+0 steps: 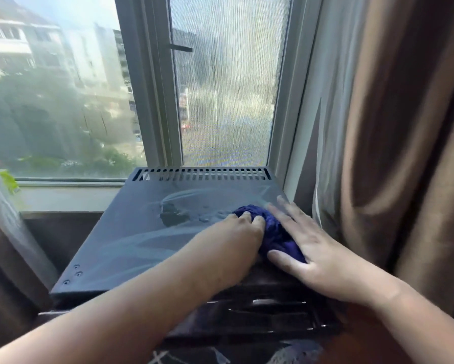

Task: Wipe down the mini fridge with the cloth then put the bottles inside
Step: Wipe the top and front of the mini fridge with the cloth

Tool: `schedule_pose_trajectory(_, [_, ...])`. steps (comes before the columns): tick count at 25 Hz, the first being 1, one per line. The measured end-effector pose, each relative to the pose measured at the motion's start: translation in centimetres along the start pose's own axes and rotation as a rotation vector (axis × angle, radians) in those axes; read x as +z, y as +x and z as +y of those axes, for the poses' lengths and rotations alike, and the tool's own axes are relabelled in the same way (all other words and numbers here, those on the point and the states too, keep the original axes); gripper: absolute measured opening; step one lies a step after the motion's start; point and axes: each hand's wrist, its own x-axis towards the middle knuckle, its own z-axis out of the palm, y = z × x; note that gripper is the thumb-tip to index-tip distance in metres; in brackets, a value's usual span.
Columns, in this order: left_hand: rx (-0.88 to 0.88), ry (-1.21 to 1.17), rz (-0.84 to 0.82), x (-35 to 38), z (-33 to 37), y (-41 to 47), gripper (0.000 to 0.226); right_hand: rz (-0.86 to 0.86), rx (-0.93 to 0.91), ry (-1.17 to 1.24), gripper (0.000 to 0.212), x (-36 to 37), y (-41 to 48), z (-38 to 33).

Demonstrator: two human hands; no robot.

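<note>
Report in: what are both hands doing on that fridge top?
Left hand grips blue cloth. Right hand flat, pressing same cloth. Mini fridge top streaked wet. No bottles in view; curtain close on right.

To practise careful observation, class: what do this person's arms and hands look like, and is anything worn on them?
The left forearm and right forearm are bare, with no sleeves in view. The left hand and right hand wear no gloves, and no watch, bracelet or ring shows on the visible parts.
</note>
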Motion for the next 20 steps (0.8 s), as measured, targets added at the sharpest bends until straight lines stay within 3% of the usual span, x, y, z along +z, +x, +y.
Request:
schedule_pose_trajectory(5, [-0.062,0.013,-0.064,0.7,-1.2,6.9,0.05,0.028,-0.024,0.171,0.079,-1.0,5.6,5.6])
schedule_pose_trajectory(8, [-0.185,-0.049,-0.1,0.7,-3.0,11.9,0.054,0.061,0.007,0.146,0.073,-1.2,11.3,8.8])
schedule_pose_trajectory(13, [-0.355,-0.116,-0.087,0.5,-6.3,16.1,0.066,-0.021,0.015,0.078,0.078,-1.5,19.6,10.5])
schedule_pose_trajectory(20, [-0.361,-0.102,-0.052,0.6,-7.6,14.7,0.063,0.012,-0.004,0.059,0.053,-2.1,18.1,8.9])
